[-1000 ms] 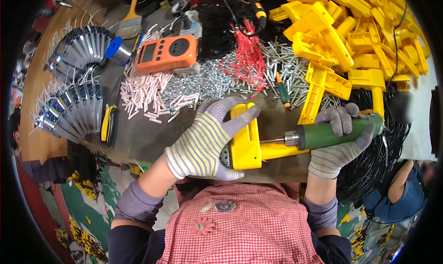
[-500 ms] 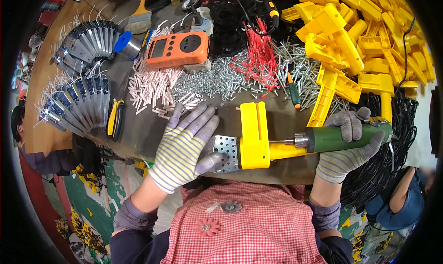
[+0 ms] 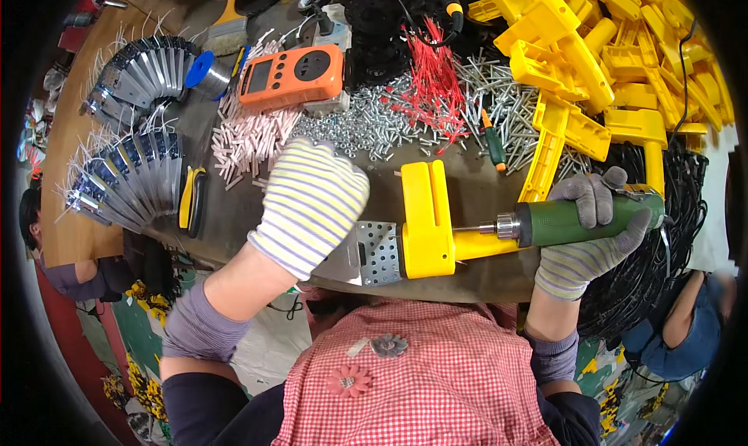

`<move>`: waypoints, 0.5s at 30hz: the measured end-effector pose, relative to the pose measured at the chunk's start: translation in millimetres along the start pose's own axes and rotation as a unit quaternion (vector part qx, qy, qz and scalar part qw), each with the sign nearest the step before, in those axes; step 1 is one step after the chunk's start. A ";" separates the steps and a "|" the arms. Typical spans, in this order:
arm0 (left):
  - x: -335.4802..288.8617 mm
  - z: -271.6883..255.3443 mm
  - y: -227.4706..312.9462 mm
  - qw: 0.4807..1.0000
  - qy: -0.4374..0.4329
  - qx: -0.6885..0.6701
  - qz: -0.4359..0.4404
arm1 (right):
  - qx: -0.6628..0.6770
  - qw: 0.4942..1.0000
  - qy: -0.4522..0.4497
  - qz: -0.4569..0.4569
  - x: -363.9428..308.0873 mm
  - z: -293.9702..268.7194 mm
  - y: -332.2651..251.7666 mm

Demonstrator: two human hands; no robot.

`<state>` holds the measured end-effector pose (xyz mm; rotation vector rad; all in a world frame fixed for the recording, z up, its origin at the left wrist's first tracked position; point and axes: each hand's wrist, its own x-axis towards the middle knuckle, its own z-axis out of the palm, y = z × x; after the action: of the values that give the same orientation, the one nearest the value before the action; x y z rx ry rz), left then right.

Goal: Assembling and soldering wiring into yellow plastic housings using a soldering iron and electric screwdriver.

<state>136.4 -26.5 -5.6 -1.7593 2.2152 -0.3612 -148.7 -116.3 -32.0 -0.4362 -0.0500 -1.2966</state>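
My right hand (image 3: 588, 239) wraps round a green electric screwdriver (image 3: 573, 221) with a metal chuck, held level. Its thin bit points left and meets or overlaps the yellow plastic housing (image 3: 427, 218); whether it sits in a hole cannot be told. The housing lies at the table's front, its handle running right beneath the bit. From its left side sticks a perforated metal plate (image 3: 381, 251). My left hand (image 3: 315, 200), gloved in stripes, is curled closed by the near edge of the pale pink sleeves (image 3: 249, 146) and small metal fasteners (image 3: 366, 123). Its fingertips are hidden.
An orange multimeter (image 3: 292, 76) stands behind the small parts. Circuit boards with metal strips (image 3: 136, 173), pliers (image 3: 192, 202) and a solder spool (image 3: 209, 74) lie left. Red wires (image 3: 436, 88), long screws (image 3: 502, 91), a small screwdriver (image 3: 493, 144) and yellow housings (image 3: 623, 64) fill the back right.
My left hand has gone from flat and spread beside the metal plate to curled closed, nearer the small parts, uncovering more of the plate. My right hand keeps the electric screwdriver nearly in place.
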 end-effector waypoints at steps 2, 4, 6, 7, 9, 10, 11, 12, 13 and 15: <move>9.8 -1.7 1.8 0.999 0.027 0.004 0.044 | 0.010 1.000 -0.004 0.006 0.2 0.5 0.0; 19.6 8.1 1.4 0.997 0.059 -0.023 0.037 | -0.004 1.000 0.007 0.000 0.0 0.8 -2.0; 19.2 12.6 -7.1 0.994 0.073 -0.075 0.035 | -0.019 1.000 0.022 -0.001 0.8 7.9 0.4; 13.3 7.3 -6.3 0.981 0.120 -0.151 0.001 | -0.038 0.998 0.040 -0.014 0.0 8.8 -0.6; -11.2 1.9 7.8 0.918 0.214 -0.327 -0.067 | -0.011 1.000 0.011 -0.009 1.2 -0.6 1.0; -28.2 1.9 21.8 0.889 0.207 -0.394 -0.109 | 0.013 1.000 -0.015 0.007 -1.7 -3.8 0.7; -37.9 2.0 33.7 0.867 0.203 -0.434 -0.135 | 0.013 1.000 -0.012 0.010 -1.1 -5.9 -0.4; -41.0 3.5 42.2 0.843 0.198 -0.473 -0.161 | 0.015 1.000 -0.007 0.014 -0.5 -7.8 -1.2; -40.9 5.4 47.0 0.842 0.198 -0.473 -0.166 | 0.019 1.000 -0.006 0.018 -0.1 -7.1 -1.5; -39.8 9.8 54.6 0.835 0.279 -0.446 -0.159 | 0.002 1.000 0.004 0.017 -2.5 -4.9 -5.3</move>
<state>99.3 24.3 -32.1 -2.8224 2.7355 0.1913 -155.4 -116.8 -35.7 -0.4262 -0.0380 -1.2637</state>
